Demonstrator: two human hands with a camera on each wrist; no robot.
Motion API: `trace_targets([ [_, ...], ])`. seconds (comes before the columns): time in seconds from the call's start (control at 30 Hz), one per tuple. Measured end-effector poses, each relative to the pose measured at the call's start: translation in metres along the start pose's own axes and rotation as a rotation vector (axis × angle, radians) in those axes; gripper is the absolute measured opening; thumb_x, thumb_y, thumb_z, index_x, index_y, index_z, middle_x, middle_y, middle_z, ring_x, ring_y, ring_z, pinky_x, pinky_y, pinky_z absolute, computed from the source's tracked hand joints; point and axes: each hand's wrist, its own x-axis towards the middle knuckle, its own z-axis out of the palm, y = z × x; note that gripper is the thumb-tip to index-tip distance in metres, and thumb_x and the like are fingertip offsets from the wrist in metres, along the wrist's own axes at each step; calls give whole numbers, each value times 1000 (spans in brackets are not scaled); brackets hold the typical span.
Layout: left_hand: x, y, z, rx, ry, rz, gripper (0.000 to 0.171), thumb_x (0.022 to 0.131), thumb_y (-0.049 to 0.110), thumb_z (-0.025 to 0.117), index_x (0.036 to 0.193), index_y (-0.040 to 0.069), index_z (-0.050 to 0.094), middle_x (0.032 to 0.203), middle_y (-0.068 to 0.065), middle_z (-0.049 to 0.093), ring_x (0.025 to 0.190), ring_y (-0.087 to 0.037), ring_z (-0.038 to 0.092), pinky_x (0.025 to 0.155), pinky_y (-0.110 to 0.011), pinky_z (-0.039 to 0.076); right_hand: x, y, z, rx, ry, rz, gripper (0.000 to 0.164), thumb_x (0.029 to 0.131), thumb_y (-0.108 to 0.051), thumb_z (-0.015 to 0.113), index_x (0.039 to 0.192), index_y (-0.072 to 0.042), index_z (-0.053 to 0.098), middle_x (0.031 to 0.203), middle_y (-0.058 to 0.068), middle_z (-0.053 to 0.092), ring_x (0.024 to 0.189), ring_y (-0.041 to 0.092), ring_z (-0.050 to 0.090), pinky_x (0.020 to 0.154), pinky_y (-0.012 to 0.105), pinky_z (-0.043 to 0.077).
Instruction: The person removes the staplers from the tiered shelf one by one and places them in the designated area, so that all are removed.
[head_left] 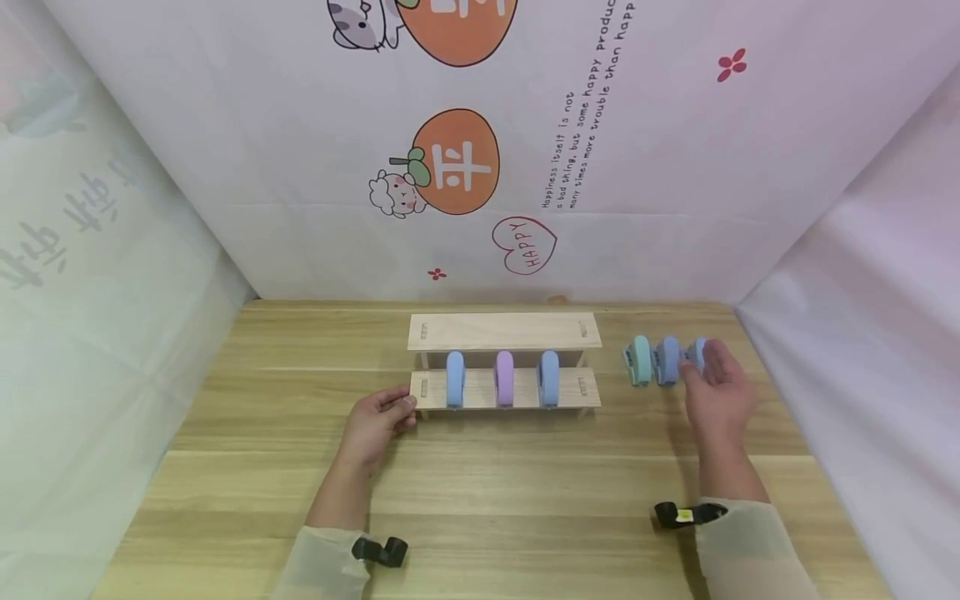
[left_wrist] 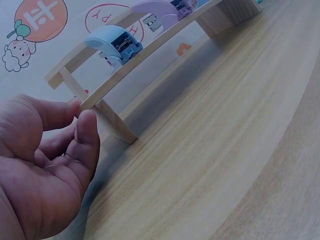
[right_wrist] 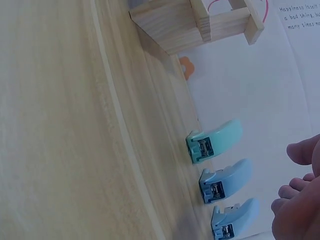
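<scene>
A two-step wooden rack (head_left: 480, 388) stands on the table, and my left hand (head_left: 378, 425) pinches the left end of its lower step between thumb and fingers. On that step stand a light blue stapler (head_left: 455, 379), a purple stapler (head_left: 505, 379) and another blue stapler (head_left: 550, 379). To the right of the rack, a mint green stapler (head_left: 640, 361), a blue stapler (head_left: 666, 361) and a partly hidden blue stapler (head_left: 696, 352) form a row. My right hand (head_left: 722, 396) hovers beside the last one with nothing in its grasp; the right wrist view shows a gap between them.
The rack's upper step (head_left: 502, 332) holds nothing and lies behind the lower one. Wood-grain table (head_left: 510, 492) extends toward me. A printed white cloth (head_left: 315, 167) hangs along the back, with more cloth at both sides.
</scene>
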Motion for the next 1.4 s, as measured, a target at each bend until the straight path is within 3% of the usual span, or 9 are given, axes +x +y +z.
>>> trace_targets([
  [0.17, 0, 0, 0, 1, 1, -4, 40, 100, 7, 68, 137, -6, 60, 117, -18, 67, 91, -20, 69, 81, -26, 63, -4, -2, 3, 53, -3, 4, 63, 97, -12, 73, 154, -24, 49, 159, 2, 45, 147, 18, 42, 119, 26, 37],
  [0.63, 0, -1, 1, -4, 11, -7, 38, 100, 6, 68, 135, -6, 61, 115, -17, 68, 94, -22, 69, 81, -26, 63, -13, -7, 10, 7, -25, -30, 62, 99, -14, 71, 155, -24, 47, 159, 1, 45, 147, 17, 42, 120, 28, 38],
  [0.93, 1, -2, 0, -2, 4, -2, 39, 101, 8, 69, 136, -6, 60, 117, -17, 67, 94, -21, 68, 82, -25, 63, -21, -12, 18, 99, -16, -58, 62, 96, -2, 71, 153, -16, 51, 156, 7, 49, 145, 20, 46, 118, 26, 40],
  [1.4, 1, -3, 1, 6, 22, 3, 38, 101, 10, 70, 135, -5, 61, 115, -18, 68, 92, -22, 69, 81, -25, 63, -39, -17, 29, 72, -73, -112, 60, 95, -8, 75, 151, -13, 53, 155, 9, 50, 144, 23, 47, 116, 25, 42],
])
